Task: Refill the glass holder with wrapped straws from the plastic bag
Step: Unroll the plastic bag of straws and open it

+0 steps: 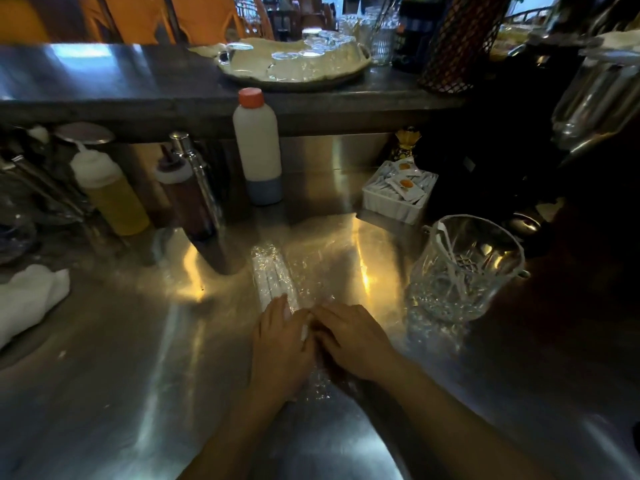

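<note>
A clear plastic bag (313, 271) lies flat on the steel counter (138, 375) in the middle. Inside it, along its left side, sits a bundle of white wrapped straws (273, 280). My left hand (280, 344) rests palm down on the near end of the bundle, pinching one white straw end between the fingers. Close beside it, my right hand (349, 337) presses on the bag's near part. The cut-glass holder (464, 268) stands upright to the right of the bag, with a couple of wrapped straws leaning inside it.
Behind the bag stand a white bottle with an orange cap (258, 147), a yellow squeeze bottle (107, 192), a brown squeeze bottle (183, 199) and a metal pump (197, 174). A white box of sachets (398, 190) sits behind the holder. A white cloth (29, 299) lies at the left.
</note>
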